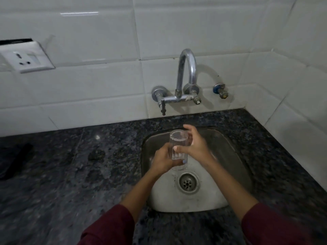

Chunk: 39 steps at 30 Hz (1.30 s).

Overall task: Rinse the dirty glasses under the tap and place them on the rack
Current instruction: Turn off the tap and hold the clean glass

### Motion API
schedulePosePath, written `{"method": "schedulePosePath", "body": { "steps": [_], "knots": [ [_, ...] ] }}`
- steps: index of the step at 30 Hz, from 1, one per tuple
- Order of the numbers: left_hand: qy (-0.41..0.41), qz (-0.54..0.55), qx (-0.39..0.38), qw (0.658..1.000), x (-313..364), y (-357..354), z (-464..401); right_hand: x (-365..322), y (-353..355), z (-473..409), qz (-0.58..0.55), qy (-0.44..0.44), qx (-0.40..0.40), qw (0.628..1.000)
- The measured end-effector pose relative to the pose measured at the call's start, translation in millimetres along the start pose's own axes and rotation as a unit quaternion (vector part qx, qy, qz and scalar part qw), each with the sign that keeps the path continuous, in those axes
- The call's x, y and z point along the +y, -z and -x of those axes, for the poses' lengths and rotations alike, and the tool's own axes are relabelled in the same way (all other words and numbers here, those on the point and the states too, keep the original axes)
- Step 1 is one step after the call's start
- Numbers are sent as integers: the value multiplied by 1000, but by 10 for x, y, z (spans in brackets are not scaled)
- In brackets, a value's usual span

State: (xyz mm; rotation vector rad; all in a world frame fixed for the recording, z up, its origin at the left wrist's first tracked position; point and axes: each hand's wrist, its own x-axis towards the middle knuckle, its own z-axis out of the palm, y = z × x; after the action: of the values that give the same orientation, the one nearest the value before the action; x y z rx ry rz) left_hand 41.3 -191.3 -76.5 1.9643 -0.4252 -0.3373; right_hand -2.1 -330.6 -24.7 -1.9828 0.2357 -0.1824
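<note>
Two hands hold one clear glass (178, 146) over the metal sink (230, 156). The left hand (161, 159) wraps its fingers around the bottom part of the glass. The right hand (195, 145) touches the glass from the other side, with its thumb across the front and its fingers spread out behind the rim. The glass stands upright between the two sets of fingers, open end up.

Below the fingers lies the round drain (188, 183). Behind the fingers, up on the white tiled wall (88, 41), sits the curved tap (186, 73). Whether water runs cannot be told. Nothing stands between the tap and the glass.

To the left of the fingers is the dark stone counter (70, 165), with a black thing (16, 158) at its far edge. A white wall plug (26, 58) is higher up on that side.
</note>
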Motion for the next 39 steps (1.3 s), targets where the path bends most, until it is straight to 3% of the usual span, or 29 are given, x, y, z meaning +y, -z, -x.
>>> {"method": "schedulePosePath", "body": {
  "steps": [5, 9, 14, 19, 24, 28, 31, 39],
  "knots": [
    [18, 15, 11, 1000, -172, 192, 34, 26, -503, 22, -13, -28, 52, 998],
    [-2, 42, -1, 999, -266, 735, 102, -351, -845, -188, 22, 7, 61, 998],
    [61, -20, 128, 990, -685, 2088, 478, -1046, -1777, -542, 15, 73, 13, 997],
    [199, -117, 231, 945, -1474, 3403, 1173, -1692, -3253, -884, -47, 92, -102, 990],
    [302, -183, 223, 909, -2132, 4102, 1651, -2198, -4612, -1101, -67, 98, -191, 974],
    [363, -278, 201, 866, -2431, 4325, 1828, -2399, -5284, -1253, -56, 93, -226, 968],
    [372, -331, 190, 846, -2538, 4438, 1880, -2439, -5575, -1357, -38, 95, -246, 964],
    [392, -340, 118, 847, -2672, 4544, 1889, -2470, -5842, -1423, -2, 68, -311, 948]
  ]
}}
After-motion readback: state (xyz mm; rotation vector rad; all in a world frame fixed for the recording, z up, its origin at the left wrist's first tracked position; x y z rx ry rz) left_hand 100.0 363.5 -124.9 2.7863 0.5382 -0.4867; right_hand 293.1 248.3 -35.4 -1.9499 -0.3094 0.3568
